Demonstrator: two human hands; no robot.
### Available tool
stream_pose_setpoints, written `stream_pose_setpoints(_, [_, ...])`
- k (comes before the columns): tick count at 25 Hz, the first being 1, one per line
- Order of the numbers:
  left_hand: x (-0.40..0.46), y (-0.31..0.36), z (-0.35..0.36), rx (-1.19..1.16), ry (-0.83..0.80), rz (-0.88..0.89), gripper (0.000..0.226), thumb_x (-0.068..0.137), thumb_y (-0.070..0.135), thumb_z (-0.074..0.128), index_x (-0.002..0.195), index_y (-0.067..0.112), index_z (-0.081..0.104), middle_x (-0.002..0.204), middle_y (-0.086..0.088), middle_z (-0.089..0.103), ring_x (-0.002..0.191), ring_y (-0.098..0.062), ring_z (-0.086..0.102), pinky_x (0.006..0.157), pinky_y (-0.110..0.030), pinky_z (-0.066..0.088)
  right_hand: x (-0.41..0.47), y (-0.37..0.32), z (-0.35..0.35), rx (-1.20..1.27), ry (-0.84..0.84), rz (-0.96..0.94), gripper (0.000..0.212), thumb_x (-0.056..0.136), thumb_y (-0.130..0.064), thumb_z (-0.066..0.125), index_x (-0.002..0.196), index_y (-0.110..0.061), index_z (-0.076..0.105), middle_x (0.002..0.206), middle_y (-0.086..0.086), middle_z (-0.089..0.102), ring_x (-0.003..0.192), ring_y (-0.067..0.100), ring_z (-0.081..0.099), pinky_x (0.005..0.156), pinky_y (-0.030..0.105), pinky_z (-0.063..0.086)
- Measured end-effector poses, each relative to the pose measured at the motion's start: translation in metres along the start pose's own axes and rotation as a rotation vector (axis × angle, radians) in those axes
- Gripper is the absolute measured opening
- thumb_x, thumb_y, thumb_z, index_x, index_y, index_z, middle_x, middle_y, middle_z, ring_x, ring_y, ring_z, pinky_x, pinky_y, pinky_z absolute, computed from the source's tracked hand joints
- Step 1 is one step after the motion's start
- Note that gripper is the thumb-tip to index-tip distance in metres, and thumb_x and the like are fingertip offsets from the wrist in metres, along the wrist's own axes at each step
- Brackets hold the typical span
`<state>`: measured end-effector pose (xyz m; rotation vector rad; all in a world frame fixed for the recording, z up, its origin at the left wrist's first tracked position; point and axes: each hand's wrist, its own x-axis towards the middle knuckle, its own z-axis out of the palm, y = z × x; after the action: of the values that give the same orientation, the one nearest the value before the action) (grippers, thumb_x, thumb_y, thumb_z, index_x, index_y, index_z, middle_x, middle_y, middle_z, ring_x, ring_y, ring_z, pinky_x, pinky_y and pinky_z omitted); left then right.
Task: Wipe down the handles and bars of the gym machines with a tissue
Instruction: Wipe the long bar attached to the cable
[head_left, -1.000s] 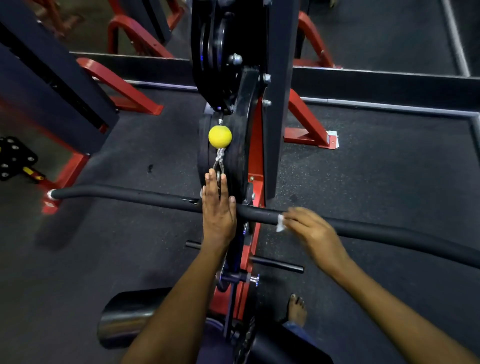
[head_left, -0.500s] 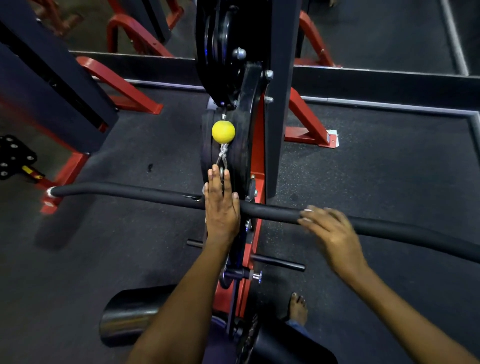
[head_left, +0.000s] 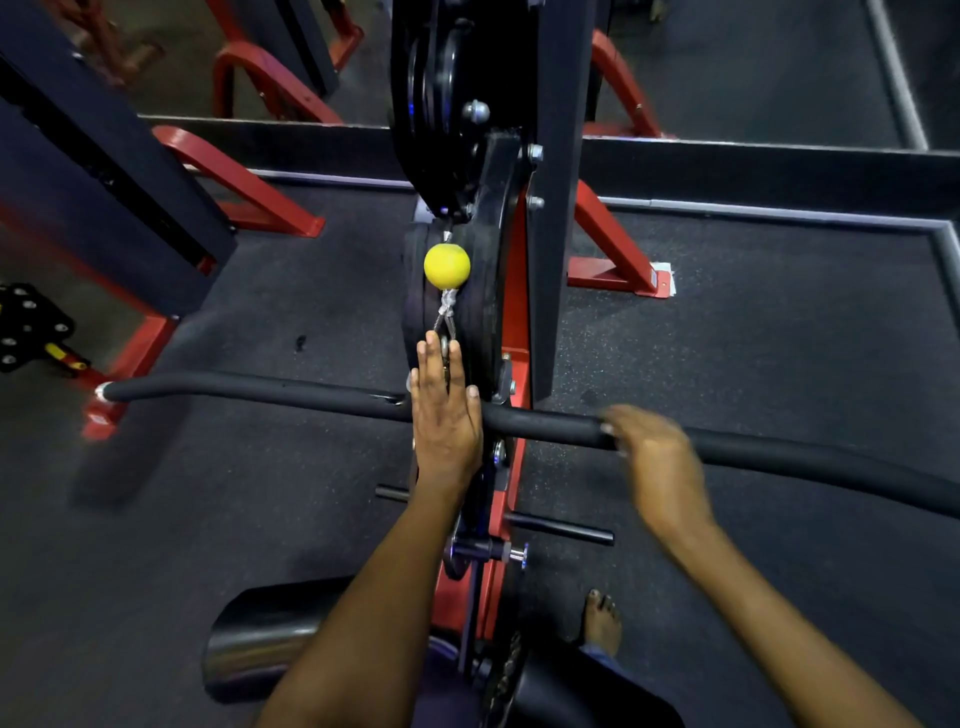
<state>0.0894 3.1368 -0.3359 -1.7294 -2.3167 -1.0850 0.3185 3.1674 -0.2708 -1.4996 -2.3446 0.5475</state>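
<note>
Your left hand lies flat, fingers straight, steadying the long black foam-padded bar; your right hand curls over it, mid-wipe (blurred, tissue hidden, grip unclear). Next, work outward along the padding, above speckled black rubber flooring among red machine frames

Dim gym floor among red-and-black machine frames

Dark speckled rubber flooring runs to a low black ledge with a pale edge strip; red steel frame feet stand bolted on it, lit dimly from above.
</note>
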Motion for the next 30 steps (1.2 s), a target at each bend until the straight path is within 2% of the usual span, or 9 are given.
stream_pose_setpoints(4, [-0.001,0.001,0.000,0.068,0.000,0.006,0.068,0.101,0.022,0.032,0.153,0.022,-0.011,0.160,0.002,-0.020,0.149,-0.022,-0.002,0.117,-0.053,0.019,-0.003,0.001,-0.001,-0.086,0.095,0.289,0.042,0.074,0.017,0.057,0.113,0.002,0.063,0.111,0.019,0.065,0.103,0.035,0.060,0.094,0.040,0.046])
stream_pose_setpoints(9, [0.002,0.027,0.000,0.280,0.086,0.021,0.064,0.101,0.033,0.029,0.154,0.017,-0.003,0.160,-0.005,-0.018,0.149,-0.020,-0.007,0.120,-0.047,-0.001,0.025,-0.079,0.024,0.038,-0.250,-0.125,0.042,0.089,-0.001,0.045,0.131,-0.007,0.052,0.136,0.011,0.051,0.125,0.027,0.048,0.109,0.032,0.033])
stream_pose_setpoints(11, [0.007,0.033,0.007,0.324,0.056,0.049,0.065,0.101,0.037,0.026,0.153,0.011,-0.004,0.160,-0.005,-0.018,0.148,-0.019,-0.009,0.120,-0.047,0.003,0.015,-0.044,0.007,0.013,-0.125,-0.137,0.037,0.081,0.004,0.052,0.115,-0.002,0.064,0.124,0.015,0.061,0.114,0.031,0.058,0.106,0.034,0.034])
stream_pose_setpoints(13, [0.008,0.033,0.014,0.340,0.055,0.032,0.066,0.101,0.038,0.026,0.153,0.009,-0.005,0.160,-0.004,-0.018,0.148,-0.019,-0.010,0.119,-0.049,0.004,-0.012,0.008,-0.014,-0.003,0.094,0.032,0.040,0.069,0.016,0.060,0.105,0.000,0.068,0.110,0.017,0.067,0.101,0.034,0.064,0.100,0.040,0.039])
stream_pose_setpoints(17, [0.007,0.028,0.018,0.338,0.055,0.044,0.069,0.100,0.039,0.027,0.152,0.010,-0.008,0.160,-0.002,-0.019,0.148,-0.018,-0.012,0.119,-0.047,-0.003,-0.020,0.006,-0.016,-0.038,0.130,0.356,0.053,0.075,0.021,0.051,0.123,-0.001,0.057,0.123,0.016,0.059,0.116,0.033,0.053,0.105,0.038,0.035])
stream_pose_setpoints(20, [0.008,0.027,0.017,0.334,0.066,0.045,0.069,0.100,0.040,0.027,0.152,0.012,-0.009,0.160,0.000,-0.019,0.148,-0.016,-0.011,0.119,-0.046,-0.002,0.013,-0.064,0.021,0.071,-0.100,0.092,0.041,0.092,-0.001,0.044,0.131,-0.008,0.051,0.133,0.008,0.052,0.125,0.026,0.046,0.105,0.028,0.031])
stream_pose_setpoints(23, [0.007,0.028,0.016,0.333,0.060,0.049,0.068,0.100,0.039,0.025,0.152,0.012,-0.008,0.160,0.000,-0.019,0.148,-0.016,-0.011,0.119,-0.046,-0.001,0.014,-0.056,0.017,0.036,-0.166,-0.084,0.033,0.093,-0.009,0.047,0.125,-0.011,0.058,0.129,0.005,0.057,0.121,0.025,0.048,0.102,0.029,0.034])
stream_pose_setpoints(28, [0.006,0.030,0.015,0.296,0.038,0.025,0.067,0.100,0.038,0.024,0.152,0.015,-0.013,0.159,0.002,-0.022,0.148,-0.016,-0.013,0.119,-0.045,-0.006,-0.040,0.039,-0.019,0.050,0.255,0.357,0.045,0.078,0.020,0.052,0.117,0.000,0.062,0.123,0.015,0.060,0.119,0.033,0.052,0.109,0.036,0.032])
stream_pose_setpoints(30, [0.005,0.030,0.015,0.293,0.042,0.027,0.068,0.100,0.037,0.024,0.152,0.015,-0.014,0.158,0.003,-0.023,0.148,-0.015,-0.014,0.119,-0.045,-0.007,-0.020,0.008,-0.003,0.079,0.209,0.471,0.046,0.084,0.018,0.044,0.124,0.001,0.057,0.131,0.015,0.053,0.124,0.030,0.047,0.112,0.038,0.029])
